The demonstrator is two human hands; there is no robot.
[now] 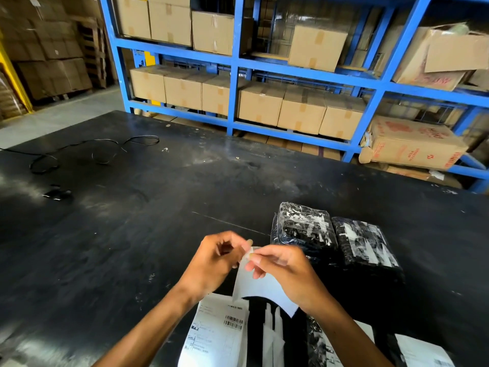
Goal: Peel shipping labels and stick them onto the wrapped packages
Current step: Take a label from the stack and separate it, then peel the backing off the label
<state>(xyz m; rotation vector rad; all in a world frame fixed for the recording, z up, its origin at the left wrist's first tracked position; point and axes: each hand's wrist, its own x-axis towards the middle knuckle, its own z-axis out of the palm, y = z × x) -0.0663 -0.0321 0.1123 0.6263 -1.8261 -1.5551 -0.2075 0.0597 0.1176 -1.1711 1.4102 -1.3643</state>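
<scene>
Both hands hold one white shipping label (260,287) upright above the black table (119,247), blank back towards me. My left hand (215,260) and my right hand (280,268) pinch its top corner, where a thin layer is lifted apart. Two black wrapped packages (304,229) (366,246) lie side by side just beyond my right hand. A printed label with barcodes (215,337) lies flat under my left wrist. Another labelled package (426,352) shows at the bottom right edge.
A black cable (98,149) loops across the far left of the table, with a small dark object (57,194) nearby. Blue shelving (234,75) full of cardboard boxes stands behind the table. White backing strips (272,335) lie near the front edge.
</scene>
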